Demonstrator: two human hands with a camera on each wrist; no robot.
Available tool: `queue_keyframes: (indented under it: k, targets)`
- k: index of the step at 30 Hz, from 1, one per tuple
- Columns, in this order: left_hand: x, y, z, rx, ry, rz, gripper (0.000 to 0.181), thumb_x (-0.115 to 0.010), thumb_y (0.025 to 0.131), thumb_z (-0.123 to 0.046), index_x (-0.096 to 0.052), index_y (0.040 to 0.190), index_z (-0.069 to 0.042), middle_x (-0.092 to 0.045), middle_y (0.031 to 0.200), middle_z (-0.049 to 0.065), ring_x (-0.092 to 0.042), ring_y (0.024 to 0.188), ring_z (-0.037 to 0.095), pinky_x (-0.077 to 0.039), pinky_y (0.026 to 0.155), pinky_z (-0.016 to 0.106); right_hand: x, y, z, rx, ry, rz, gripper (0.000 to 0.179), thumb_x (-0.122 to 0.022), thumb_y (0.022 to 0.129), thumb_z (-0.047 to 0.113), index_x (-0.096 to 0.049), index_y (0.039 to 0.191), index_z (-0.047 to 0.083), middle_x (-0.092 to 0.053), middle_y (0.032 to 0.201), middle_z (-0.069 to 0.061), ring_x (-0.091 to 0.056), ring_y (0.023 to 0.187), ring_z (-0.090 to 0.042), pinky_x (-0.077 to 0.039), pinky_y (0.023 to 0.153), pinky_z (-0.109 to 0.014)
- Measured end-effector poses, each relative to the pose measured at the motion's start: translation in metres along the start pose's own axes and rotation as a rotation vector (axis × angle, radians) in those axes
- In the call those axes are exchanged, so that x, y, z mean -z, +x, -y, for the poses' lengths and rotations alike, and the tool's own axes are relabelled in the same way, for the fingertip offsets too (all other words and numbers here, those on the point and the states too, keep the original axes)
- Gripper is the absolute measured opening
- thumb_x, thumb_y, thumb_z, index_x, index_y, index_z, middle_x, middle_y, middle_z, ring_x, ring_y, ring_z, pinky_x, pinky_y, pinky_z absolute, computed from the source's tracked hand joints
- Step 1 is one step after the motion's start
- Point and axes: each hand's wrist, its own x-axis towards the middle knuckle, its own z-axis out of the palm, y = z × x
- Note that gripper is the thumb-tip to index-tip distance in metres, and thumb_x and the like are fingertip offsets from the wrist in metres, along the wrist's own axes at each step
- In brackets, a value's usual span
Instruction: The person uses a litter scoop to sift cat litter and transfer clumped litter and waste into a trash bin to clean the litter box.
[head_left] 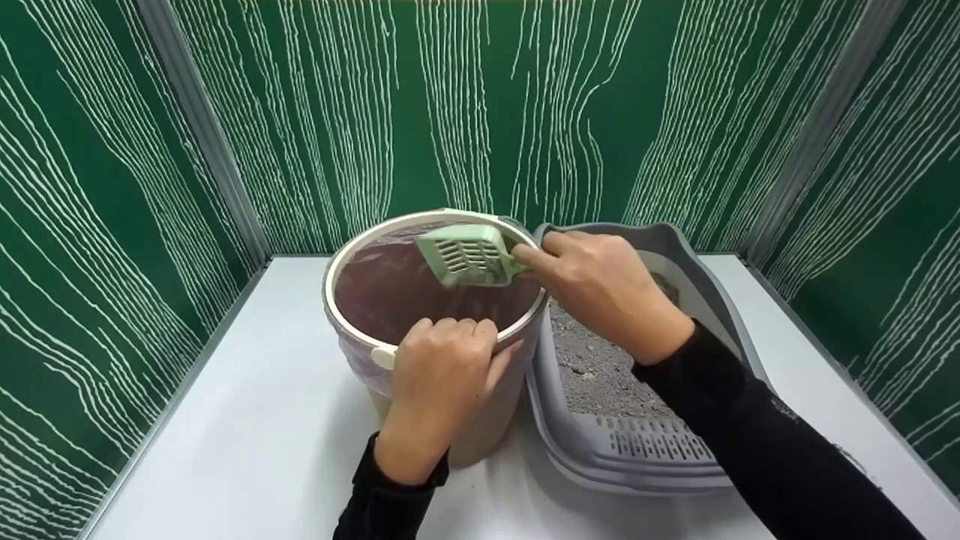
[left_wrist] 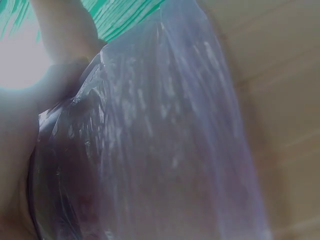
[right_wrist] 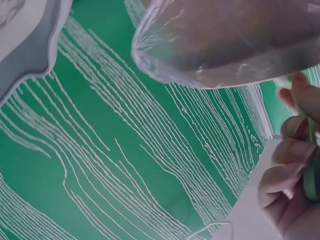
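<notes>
A pale green slotted litter scoop (head_left: 466, 257) is tilted over the mouth of a round trash bin (head_left: 487, 439), its slotted underside facing the head camera. My right hand (head_left: 604, 281) grips the scoop by its handle, which also shows in the right wrist view as a green handle (right_wrist: 311, 180) under curled fingers. At the bin's near side my left hand (head_left: 442, 371) grips the cream rim (head_left: 346, 259), fingers over the edge and thumb outside. A clear plastic liner (left_wrist: 165, 125) covers the bin's upper wall. Whatever lies at the bin's bottom cannot be made out.
Right of the bin, close against it, stands a grey litter box (head_left: 551, 431) holding grey litter (head_left: 600, 375), with a slotted panel at its front. Both stand on a white table (head_left: 225, 442). Green walls (head_left: 502, 112) with white lines enclose the back and sides.
</notes>
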Motion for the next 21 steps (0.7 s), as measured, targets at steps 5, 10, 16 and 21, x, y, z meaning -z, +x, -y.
queue_keyframes:
  k: [5,10,16,21]
  targets:
    - [-0.001,0.0,0.0,-0.002,-0.004,-0.001,0.044,-0.085,0.088,-0.046,-0.06,0.071,-0.014,-0.061,0.061,0.0,-0.06,0.053,0.021,-0.041,0.052,0.035,0.0,0.0,0.001,0.075,-0.037,-0.003,0.015,-0.076,0.095,0.012,-0.072,0.11,0.011,-0.062,0.081,-0.009,-0.061,0.062,-0.027,-0.053,0.052,-0.042]
    - [0.0,0.0,0.0,-0.001,-0.013,0.001,0.044,-0.084,0.089,-0.046,-0.059,0.07,-0.015,-0.06,0.061,0.0,-0.059,0.053,0.021,-0.04,0.052,0.035,0.006,0.001,-0.001,0.012,0.02,-0.056,0.018,-0.077,0.097,0.02,-0.074,0.11,0.007,-0.068,0.08,-0.009,-0.063,0.059,-0.024,-0.053,0.051,-0.036]
    - [0.0,0.0,0.001,-0.003,-0.018,-0.002,0.045,-0.081,0.091,-0.045,-0.056,0.069,-0.015,-0.057,0.059,-0.001,-0.057,0.051,0.021,-0.039,0.051,0.034,0.036,-0.002,-0.024,-0.258,0.055,-0.132,0.027,-0.069,0.103,0.018,-0.073,0.118,-0.003,-0.079,0.094,-0.017,-0.064,0.054,-0.021,-0.049,0.047,-0.031]
    - [0.0,0.0,0.001,-0.002,-0.016,-0.014,0.047,-0.079,0.094,-0.045,-0.054,0.068,-0.015,-0.056,0.058,-0.001,-0.056,0.05,0.021,-0.038,0.05,0.034,0.065,-0.017,-0.053,-0.596,-0.016,0.131,0.034,-0.059,0.11,0.025,-0.069,0.117,-0.006,-0.07,0.079,-0.018,-0.054,0.052,-0.025,-0.042,0.046,-0.036]
